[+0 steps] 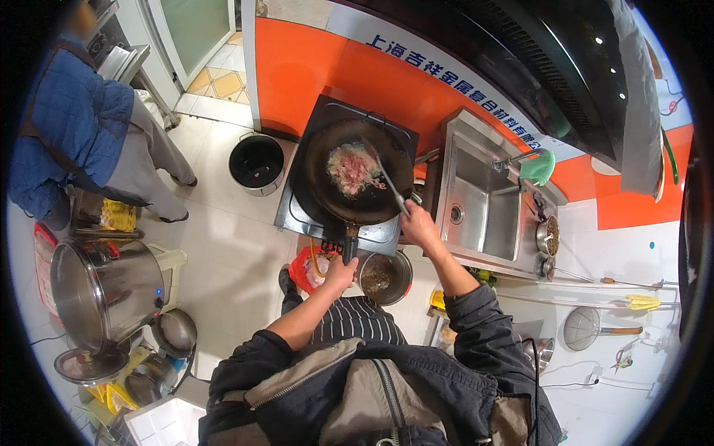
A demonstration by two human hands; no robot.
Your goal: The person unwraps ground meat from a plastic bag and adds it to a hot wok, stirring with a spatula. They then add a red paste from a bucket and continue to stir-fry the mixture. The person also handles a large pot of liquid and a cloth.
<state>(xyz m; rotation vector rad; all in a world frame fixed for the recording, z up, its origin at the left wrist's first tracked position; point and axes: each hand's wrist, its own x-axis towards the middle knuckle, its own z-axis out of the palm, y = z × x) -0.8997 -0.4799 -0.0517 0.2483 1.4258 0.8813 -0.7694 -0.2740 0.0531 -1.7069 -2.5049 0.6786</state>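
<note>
A dark wok [326, 200] rests on a black gas stove [295, 214] in front of me. My left hand [339, 273] grips the wok's black handle [351, 248]. In my right hand [419, 226] is a long metal cooking utensil [392, 188], probably a spatula, which slants into the wok from the right. Its far end reaches the upper right edge of a heap of pinkish, partly pale sliced meat [354, 169]. The meat lies in the middle of the wok, with shiny liquid around it.
Right of the stove is a steel sink [468, 206] with a tap [519, 159]. A black pot [256, 164] stands left, and a metal pot [385, 279] and red bag [304, 271] sit below. A person in blue [89, 122] stands far left near a large steel pot [106, 295].
</note>
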